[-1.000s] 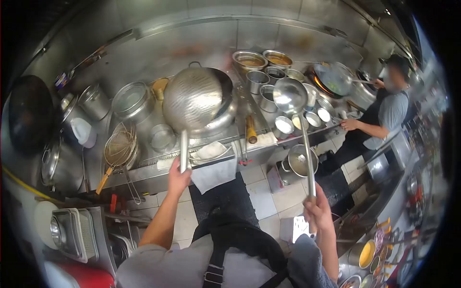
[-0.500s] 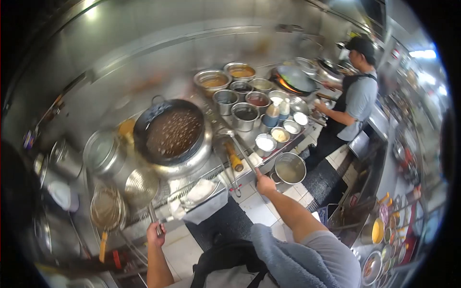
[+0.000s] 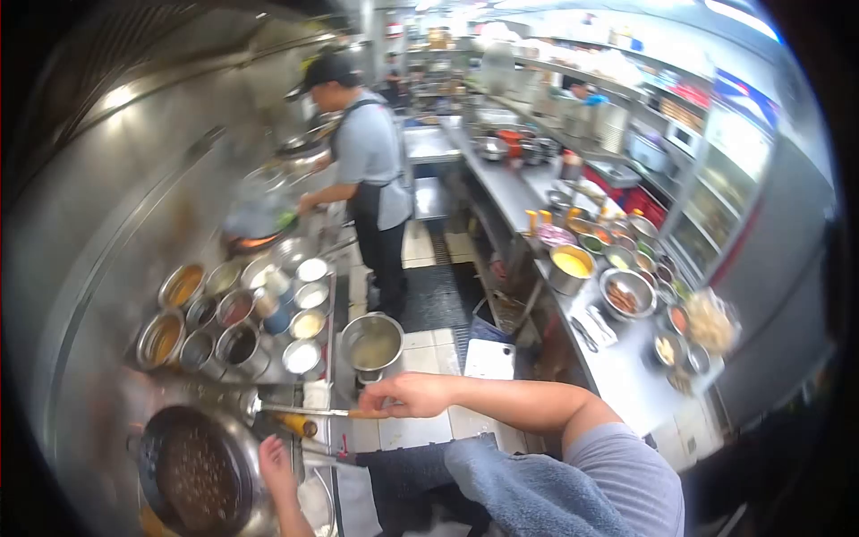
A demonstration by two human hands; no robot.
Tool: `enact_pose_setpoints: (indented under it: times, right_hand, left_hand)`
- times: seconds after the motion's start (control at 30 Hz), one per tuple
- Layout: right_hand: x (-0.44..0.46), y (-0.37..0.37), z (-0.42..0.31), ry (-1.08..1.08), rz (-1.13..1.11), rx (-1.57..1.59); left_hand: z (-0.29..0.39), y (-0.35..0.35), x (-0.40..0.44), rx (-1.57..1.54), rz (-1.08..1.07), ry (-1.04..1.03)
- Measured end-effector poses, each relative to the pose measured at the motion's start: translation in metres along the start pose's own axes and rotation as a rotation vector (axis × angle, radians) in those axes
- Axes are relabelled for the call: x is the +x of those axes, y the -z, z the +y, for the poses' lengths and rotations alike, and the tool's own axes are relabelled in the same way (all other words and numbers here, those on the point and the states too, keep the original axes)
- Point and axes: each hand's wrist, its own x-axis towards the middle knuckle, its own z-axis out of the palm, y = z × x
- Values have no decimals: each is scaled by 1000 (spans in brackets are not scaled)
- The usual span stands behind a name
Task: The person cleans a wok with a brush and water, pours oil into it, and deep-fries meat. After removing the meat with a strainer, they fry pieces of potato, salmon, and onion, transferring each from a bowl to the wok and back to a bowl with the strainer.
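My right hand [image 3: 413, 395] is closed round the wooden end of a long ladle [image 3: 313, 411], whose metal bowl points left toward the stove. My left hand [image 3: 276, 462] is open with fingers raised and nothing visible in it, beside the rim of a large wok [image 3: 159, 465]. Dark brown liquid with foam or bubbles [image 3: 199, 474] fills the wok. A yellow-brown handle [image 3: 301, 424] lies just below the ladle's shaft. Beyond the right hand stands a deep metal pot [image 3: 372, 345] of cloudy liquid.
Several metal pots of sauce [image 3: 240, 345] and small bowls [image 3: 307, 324] line the stove counter. A co-worker [image 3: 371, 170] stands farther along at another wok [image 3: 259, 219]. At right, a steel counter [image 3: 617, 385] carries bowls of ingredients and a yellow-filled pot [image 3: 571, 268].
My view has swung to the right. My left hand has let go of the perforated skimmer and moved beside the wok. My right hand still holds the ladle.
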Motion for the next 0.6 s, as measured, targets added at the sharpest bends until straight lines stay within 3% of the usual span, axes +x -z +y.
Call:
enact_pose_setpoints:
  times: [0.13,0.27,0.3,0.37,0.43,0.6]
  right_hand:
    - [-103,1,-20,10,43,256]
    - [-203,-18,-62,114,29,419]
    - [-223,-24,-71,231,-9,475]
    - [-258,-35,-69,435,-69,516]
    - [-289,-41,-66,530,56,516]
    - [-366,-25,-49,493,120,244]
  left_hand:
    - [65,-148,46,-178,-486,-124]
    - [121,-272,-4,-201,-964,-174]
    - [128,-294,-25,-197,-1079,-170]
    - [140,-326,-68,-162,-1309,-291]
    - [139,-347,-101,-99,-1447,-321]
    - [116,-381,-125,137,-1738,-369]
